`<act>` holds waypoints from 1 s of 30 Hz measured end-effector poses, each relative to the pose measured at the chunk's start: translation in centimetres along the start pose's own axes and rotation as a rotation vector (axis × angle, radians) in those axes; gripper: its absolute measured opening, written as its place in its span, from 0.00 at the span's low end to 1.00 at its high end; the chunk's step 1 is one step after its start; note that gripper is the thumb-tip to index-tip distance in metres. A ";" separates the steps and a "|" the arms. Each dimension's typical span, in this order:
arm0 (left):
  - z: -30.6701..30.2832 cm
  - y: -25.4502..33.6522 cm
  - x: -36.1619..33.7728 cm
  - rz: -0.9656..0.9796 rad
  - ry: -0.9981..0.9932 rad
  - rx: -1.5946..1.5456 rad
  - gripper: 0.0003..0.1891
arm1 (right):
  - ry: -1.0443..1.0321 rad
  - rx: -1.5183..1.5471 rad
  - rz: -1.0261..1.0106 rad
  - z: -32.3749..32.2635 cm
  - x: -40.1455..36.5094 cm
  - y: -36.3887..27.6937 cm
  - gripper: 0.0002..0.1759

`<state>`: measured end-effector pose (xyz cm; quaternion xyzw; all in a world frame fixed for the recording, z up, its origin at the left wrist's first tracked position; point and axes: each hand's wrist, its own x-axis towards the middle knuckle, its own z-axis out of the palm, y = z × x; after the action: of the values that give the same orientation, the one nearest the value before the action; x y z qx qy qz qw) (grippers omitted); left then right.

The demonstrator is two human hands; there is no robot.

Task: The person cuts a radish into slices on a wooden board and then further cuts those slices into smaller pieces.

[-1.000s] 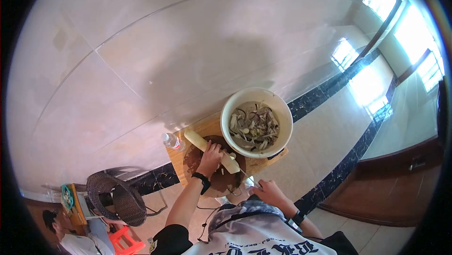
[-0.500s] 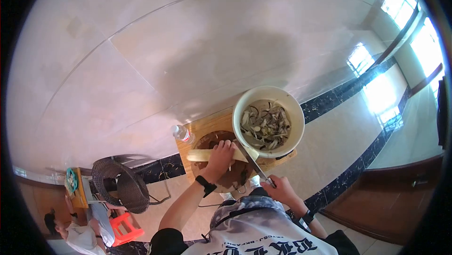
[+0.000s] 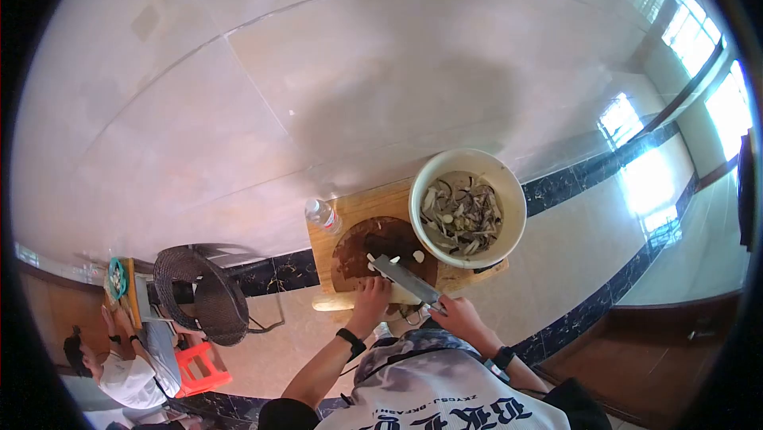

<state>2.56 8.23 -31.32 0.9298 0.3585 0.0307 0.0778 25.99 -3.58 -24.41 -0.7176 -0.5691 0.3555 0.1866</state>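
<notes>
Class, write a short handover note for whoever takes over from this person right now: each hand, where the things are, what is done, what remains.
Left hand: grips the long pale stalk, which lies across the near edge of the round dark chopping board.
Right hand: holds the steel cleaver, blade over the board.
Done: a few pale slices lie on the board; scraps sit in the cream round bucket.
Left: most of the stalk looks uncut.

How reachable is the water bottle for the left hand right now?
Probably yes: nothing stands between left hand and water bottle across the board, but its fingers grip the pale stalk.
</notes>
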 end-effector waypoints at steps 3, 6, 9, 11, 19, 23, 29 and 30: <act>2.4 -0.2 0.1 -0.005 0.026 0.016 0.30 | -0.015 -0.050 0.022 0.3 0.2 -0.8 0.21; 3.7 -0.8 0.4 -0.029 0.041 -0.063 0.30 | -0.010 -0.085 0.031 0.2 0.4 -0.9 0.20; 2.4 -3.0 0.2 -0.092 0.112 -0.269 0.22 | -0.006 -0.114 0.046 0.0 0.2 -1.0 0.20; -0.7 -4.0 0.2 -0.276 0.123 -0.389 0.15 | -0.009 -0.138 0.056 -0.1 0.3 -1.0 0.19; -5.6 -5.0 7.5 -0.306 0.076 -0.614 0.18 | -0.053 -0.253 -0.071 0.0 0.9 -0.6 0.17; -3.7 -5.8 9.7 -0.336 -0.378 -0.569 0.16 | -0.060 -0.295 -0.108 -0.6 0.9 -2.2 0.17; 0.4 -8.6 10.1 -0.365 -0.063 -0.647 0.11 | -0.029 -0.294 -0.077 -0.7 0.0 -2.1 0.17; -0.7 -8.7 10.4 -0.496 -0.249 -0.792 0.09 | -0.010 -0.286 -0.055 -0.6 -0.3 -1.8 0.17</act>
<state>4.45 21.66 -32.04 0.7117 0.5183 0.0339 0.4730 25.15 -3.23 -22.71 -0.7193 -0.6342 0.2692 0.0894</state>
